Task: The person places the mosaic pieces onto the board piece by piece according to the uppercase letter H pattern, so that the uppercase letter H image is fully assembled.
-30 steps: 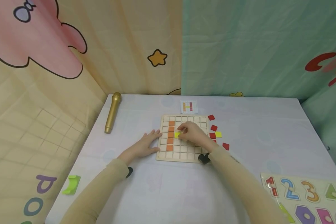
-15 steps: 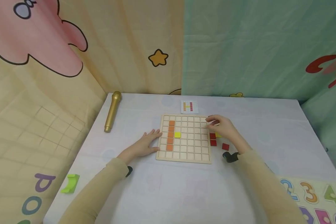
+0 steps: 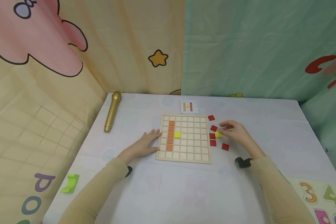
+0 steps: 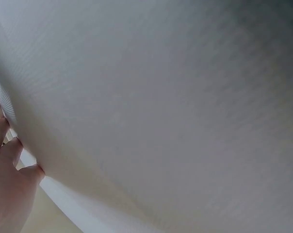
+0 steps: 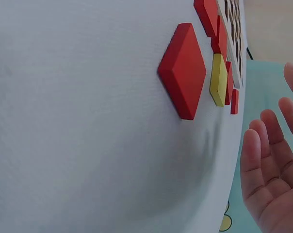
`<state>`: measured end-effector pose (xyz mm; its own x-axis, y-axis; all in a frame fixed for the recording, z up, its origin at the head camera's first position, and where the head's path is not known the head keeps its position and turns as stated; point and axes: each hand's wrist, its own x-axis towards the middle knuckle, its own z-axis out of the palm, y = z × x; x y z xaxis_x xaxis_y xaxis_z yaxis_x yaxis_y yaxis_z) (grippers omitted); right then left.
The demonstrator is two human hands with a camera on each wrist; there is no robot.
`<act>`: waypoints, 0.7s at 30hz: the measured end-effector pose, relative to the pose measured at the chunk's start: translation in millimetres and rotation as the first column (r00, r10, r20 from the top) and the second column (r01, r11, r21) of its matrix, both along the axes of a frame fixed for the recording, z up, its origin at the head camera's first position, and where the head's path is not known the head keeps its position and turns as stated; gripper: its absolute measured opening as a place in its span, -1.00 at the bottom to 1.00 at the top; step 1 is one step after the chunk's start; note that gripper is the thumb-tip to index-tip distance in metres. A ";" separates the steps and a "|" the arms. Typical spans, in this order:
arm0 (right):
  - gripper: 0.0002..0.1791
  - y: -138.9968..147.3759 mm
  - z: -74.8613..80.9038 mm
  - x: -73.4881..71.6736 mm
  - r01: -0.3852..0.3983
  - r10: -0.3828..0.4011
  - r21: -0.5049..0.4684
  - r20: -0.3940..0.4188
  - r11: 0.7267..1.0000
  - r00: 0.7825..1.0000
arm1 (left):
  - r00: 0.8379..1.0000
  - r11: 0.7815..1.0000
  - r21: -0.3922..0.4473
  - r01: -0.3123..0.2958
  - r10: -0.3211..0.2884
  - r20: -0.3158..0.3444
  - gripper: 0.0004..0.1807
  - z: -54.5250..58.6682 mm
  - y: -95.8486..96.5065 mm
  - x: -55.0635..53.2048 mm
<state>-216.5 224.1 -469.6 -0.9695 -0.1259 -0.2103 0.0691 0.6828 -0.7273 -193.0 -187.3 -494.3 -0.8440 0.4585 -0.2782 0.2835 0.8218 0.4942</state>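
Probably light and stiff, the yellow tile (image 3: 219, 135) right of the board (image 3: 190, 142) wants an edge pinch; the relaxed, empty right hand (image 3: 236, 132) hovers near it, the left hand (image 3: 143, 145) spread against the board.

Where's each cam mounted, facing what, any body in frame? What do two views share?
Head: worn on the head, facing forward and down at tabletop, grid board and curtains; left hand, right hand and sleeves show.
Left wrist: worn there, facing mostly tabletop; the left hand's fingers show at the left edge.
Right wrist: worn there, looking low across the tabletop at red tiles and a loose yellow tile; right hand at the right edge.
Shared by head and right wrist: those tiles, the board, the right hand.
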 end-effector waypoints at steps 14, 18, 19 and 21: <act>-0.48 -1.3 -17.2 -4.6 -0.037 0.032 0.078 0.059 0.996 0.998 | 1.000 1.000 0.002 -0.006 0.006 -0.002 -0.16 -0.2 -0.1 1.1; -0.48 -4.4 -18.7 -4.3 -0.064 0.058 0.130 0.046 0.989 0.997 | 1.000 1.000 0.001 -0.006 0.006 0.001 -0.16 -1.1 -0.2 0.7; -0.48 -4.8 -19.2 -4.7 -0.069 0.064 0.142 0.039 0.987 0.997 | 1.000 1.000 0.001 -0.006 0.006 0.002 -0.16 -1.2 -0.2 0.5; -0.49 -6.3 -20.3 -4.8 -0.074 0.070 0.161 0.028 0.984 0.997 | 1.000 1.000 0.002 -0.005 0.005 0.003 -0.16 -1.1 -0.3 0.3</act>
